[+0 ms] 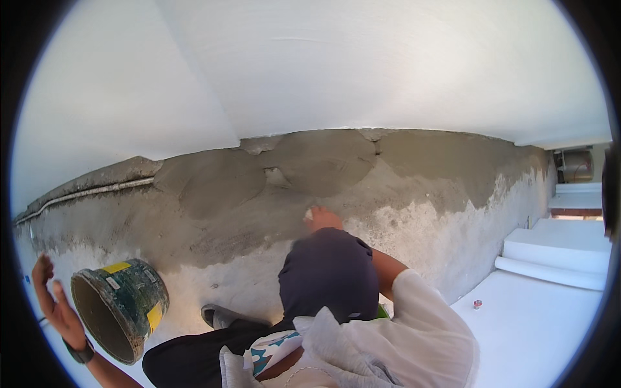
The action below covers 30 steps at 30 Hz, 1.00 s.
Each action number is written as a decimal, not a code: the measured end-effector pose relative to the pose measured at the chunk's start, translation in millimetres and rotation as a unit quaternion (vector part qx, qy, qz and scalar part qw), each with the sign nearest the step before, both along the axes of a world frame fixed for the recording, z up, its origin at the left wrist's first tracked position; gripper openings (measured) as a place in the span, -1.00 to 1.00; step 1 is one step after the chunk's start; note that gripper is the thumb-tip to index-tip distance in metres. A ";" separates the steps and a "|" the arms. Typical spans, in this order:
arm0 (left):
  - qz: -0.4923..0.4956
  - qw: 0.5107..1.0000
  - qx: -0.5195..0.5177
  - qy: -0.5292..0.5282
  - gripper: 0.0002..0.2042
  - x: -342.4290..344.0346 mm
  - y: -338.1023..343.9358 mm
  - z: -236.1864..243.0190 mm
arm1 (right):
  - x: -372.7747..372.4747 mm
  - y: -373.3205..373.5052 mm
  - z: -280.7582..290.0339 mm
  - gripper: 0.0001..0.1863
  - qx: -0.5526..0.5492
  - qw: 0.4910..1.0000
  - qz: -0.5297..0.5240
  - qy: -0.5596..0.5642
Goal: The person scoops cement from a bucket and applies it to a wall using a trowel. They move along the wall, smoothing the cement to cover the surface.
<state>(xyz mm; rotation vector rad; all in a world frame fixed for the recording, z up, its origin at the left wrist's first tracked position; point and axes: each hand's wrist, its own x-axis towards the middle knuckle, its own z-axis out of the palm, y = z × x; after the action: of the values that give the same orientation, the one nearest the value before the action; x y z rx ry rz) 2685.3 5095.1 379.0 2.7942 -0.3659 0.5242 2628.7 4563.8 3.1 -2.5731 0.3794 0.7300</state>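
My left hand (60,310) is raised at the lower left with its fingers apart, holding nothing, left of a tilted dark green bucket (151,291) with a grey, crusted inside. Beyond my dark-clad knee (326,278), my right hand (323,220) is partly hidden, its fingers closed around something small and pale that I cannot make out, at the grey plastered strip (420,161) along the bottom of the white wall (388,71). The plaster is dark and smeared above, pale and rough below, with a few ragged gaps.
A pipe (97,191) runs along the left part of the strip. A grey slipper (220,315) shows beside the bucket. White steps (553,249) rise at the right, with a small reddish object (477,304) on the white floor before them and clutter (576,165) farther back.
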 end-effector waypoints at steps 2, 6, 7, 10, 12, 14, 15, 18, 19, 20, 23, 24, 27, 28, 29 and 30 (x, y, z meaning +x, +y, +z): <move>-0.093 0.994 -0.001 0.064 -0.59 28.9 -45.9 -18.3 | 9.6 0.4 -3.2 -0.46 0.003 0.999 -0.043 0.024; -0.103 0.978 0.052 0.173 -0.62 55.6 -101.7 -49.2 | 12.6 -30.7 -5.4 -0.46 0.027 0.990 -0.138 -0.027; -0.119 0.975 0.059 0.178 -0.63 58.9 -108.3 -56.4 | 9.6 -43.2 -8.1 -0.46 0.010 0.990 -0.132 -0.042; -0.129 0.971 0.075 0.188 -0.65 64.0 -112.5 -79.5 | -2.8 -90.0 -19.6 -0.48 -0.026 0.984 -0.140 -0.108; -0.118 0.968 0.069 0.212 -0.66 63.5 -105.8 -98.5 | -11.3 -127.8 -24.6 -0.49 -0.061 0.986 -0.119 -0.101; -0.113 0.964 0.063 0.232 -0.66 58.3 -96.1 -117.8 | -14.8 -167.1 -23.6 -0.49 -0.075 0.982 -0.125 -0.116; -0.104 0.963 0.052 0.245 -0.67 53.7 -91.5 -127.3 | -13.0 -188.8 -20.0 -0.49 -0.082 0.980 -0.125 -0.131; -0.083 0.944 -0.021 0.318 -0.70 37.9 -83.5 -150.5 | -15.1 -225.6 -6.3 -0.51 -0.095 0.981 -0.091 -0.142; -0.074 0.934 -0.052 0.345 -0.71 32.7 -82.4 -156.3 | -20.7 -227.0 -3.0 -0.53 -0.091 0.984 -0.064 -0.141; -0.072 0.931 -0.054 0.353 -0.72 29.7 -82.3 -159.8 | -26.4 -225.6 -0.4 -0.54 -0.093 0.980 -0.044 -0.169; -0.069 0.926 -0.065 0.367 -0.73 25.4 -85.9 -165.0 | -49.7 -201.5 -7.4 -0.53 -0.040 0.986 0.020 -0.161; -0.070 0.926 -0.071 0.365 -0.73 26.1 -87.4 -164.8 | -50.9 -201.2 -11.4 -0.51 -0.057 0.985 -0.002 -0.161; -0.079 0.931 -0.088 0.346 -0.71 32.2 -90.4 -161.2 | -48.3 -213.3 -22.1 -0.45 -0.084 0.986 -0.036 -0.140; -0.084 0.935 -0.091 0.334 -0.71 34.0 -90.6 -159.9 | -39.9 -227.1 -22.7 -0.44 -0.094 0.984 -0.055 -0.141; -0.076 0.931 -0.092 0.344 -0.71 34.7 -90.2 -158.6 | -34.7 -238.2 -21.6 -0.43 -0.105 0.977 -0.079 -0.168; -0.070 0.932 -0.093 0.344 -0.70 36.0 -89.9 -158.2 | -32.3 -247.0 -18.7 -0.45 -0.109 0.980 -0.082 -0.148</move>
<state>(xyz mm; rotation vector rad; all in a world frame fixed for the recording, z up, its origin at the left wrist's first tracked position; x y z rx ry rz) 2721.3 5005.2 220.8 2.5299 -0.3260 -0.4338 2596.4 4316.8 -15.6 -2.7569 0.5917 0.2517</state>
